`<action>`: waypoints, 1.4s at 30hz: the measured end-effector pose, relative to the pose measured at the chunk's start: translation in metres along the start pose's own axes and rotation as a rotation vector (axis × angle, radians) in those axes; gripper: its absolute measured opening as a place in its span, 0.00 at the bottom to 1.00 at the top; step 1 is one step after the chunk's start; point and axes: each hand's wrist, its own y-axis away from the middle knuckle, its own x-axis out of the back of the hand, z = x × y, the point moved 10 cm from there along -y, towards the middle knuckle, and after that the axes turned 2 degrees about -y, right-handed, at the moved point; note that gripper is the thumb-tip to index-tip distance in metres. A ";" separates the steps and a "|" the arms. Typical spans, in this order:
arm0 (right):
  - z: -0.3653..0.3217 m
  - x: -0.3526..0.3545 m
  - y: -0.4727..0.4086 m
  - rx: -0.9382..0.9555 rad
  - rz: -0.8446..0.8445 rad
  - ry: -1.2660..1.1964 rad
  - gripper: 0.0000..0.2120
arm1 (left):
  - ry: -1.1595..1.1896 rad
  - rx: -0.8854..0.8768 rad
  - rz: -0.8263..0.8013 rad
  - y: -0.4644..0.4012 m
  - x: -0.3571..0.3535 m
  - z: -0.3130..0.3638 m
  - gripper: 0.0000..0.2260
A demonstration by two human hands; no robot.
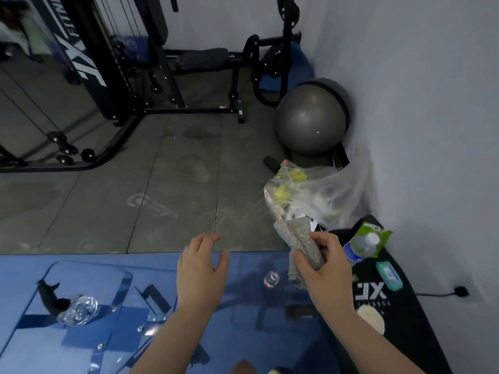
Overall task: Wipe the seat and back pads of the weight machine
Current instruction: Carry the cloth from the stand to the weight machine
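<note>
My right hand (322, 268) grips a folded grey cloth (299, 238), held up at the lower right over the blue floor mat. To its left my left hand (201, 263) hovers with fingers apart and nothing in it. The weight machine (113, 58) stands far off at the top left, black-framed with cables. Its dark seat pad (202, 58) lies low at top centre, and a dark back pad (158, 20) rises above it. Both hands are well away from the pads.
A clear spray bottle (71, 309) lies on a glass-topped low table (81, 271) at lower left. A small water bottle (271, 279), a grey exercise ball (310, 117), a clear plastic bag (318, 195) and a black board (399, 306) with wipes and bottle sit right.
</note>
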 end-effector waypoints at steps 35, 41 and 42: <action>-0.126 -0.263 -0.521 0.127 -0.099 -0.095 0.18 | -0.030 0.019 0.191 -0.550 0.027 0.035 0.13; -0.144 -0.288 -0.647 0.184 -0.163 -0.068 0.17 | 0.010 0.076 0.217 -0.663 0.008 0.060 0.12; -0.149 -0.292 -0.669 0.195 -0.168 -0.062 0.17 | 0.014 0.077 0.233 -0.681 0.008 0.065 0.12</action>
